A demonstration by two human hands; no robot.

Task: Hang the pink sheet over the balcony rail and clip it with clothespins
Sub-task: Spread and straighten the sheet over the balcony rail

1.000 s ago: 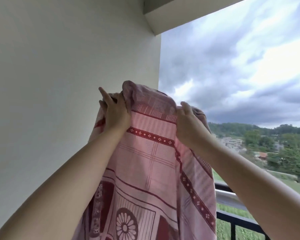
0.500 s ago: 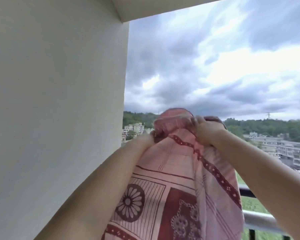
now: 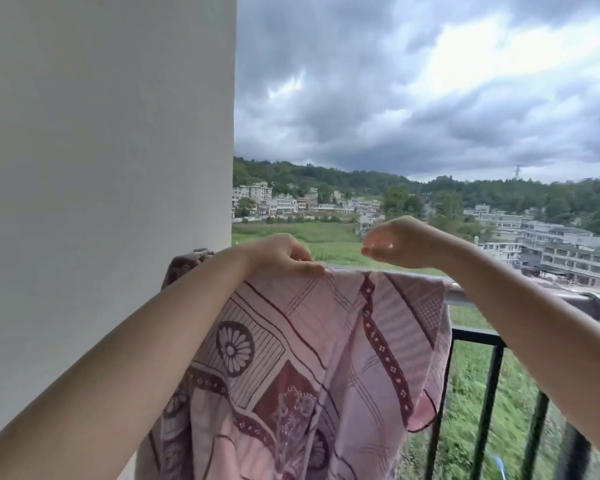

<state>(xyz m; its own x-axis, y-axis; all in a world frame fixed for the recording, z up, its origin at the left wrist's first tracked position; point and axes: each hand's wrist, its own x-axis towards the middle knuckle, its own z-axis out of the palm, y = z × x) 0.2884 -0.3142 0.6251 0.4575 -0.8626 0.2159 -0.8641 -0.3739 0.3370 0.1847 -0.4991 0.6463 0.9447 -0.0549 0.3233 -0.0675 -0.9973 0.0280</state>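
The pink sheet [image 3: 326, 348], patterned with dark red bands and flower motifs, hangs draped over the balcony rail [image 3: 465, 295] next to the wall. My left hand [image 3: 284, 256] pinches the sheet's top fold on the rail. My right hand [image 3: 395, 242] hovers just above the rail, fingers loosely curled, apart from the cloth and holding nothing. A bunched part of the sheet shows behind my left forearm. No clothespins are visible.
A plain white wall [image 3: 104, 202] fills the left side. Black vertical bars [image 3: 489, 403] stand below the rail at right. A small blue thing [image 3: 499, 464] shows low between the bars. Beyond lie a green field, buildings and cloudy sky.
The sheet has come down from head height onto the rail. My right hand has let go of it and lifted off; my left hand still holds the top edge.
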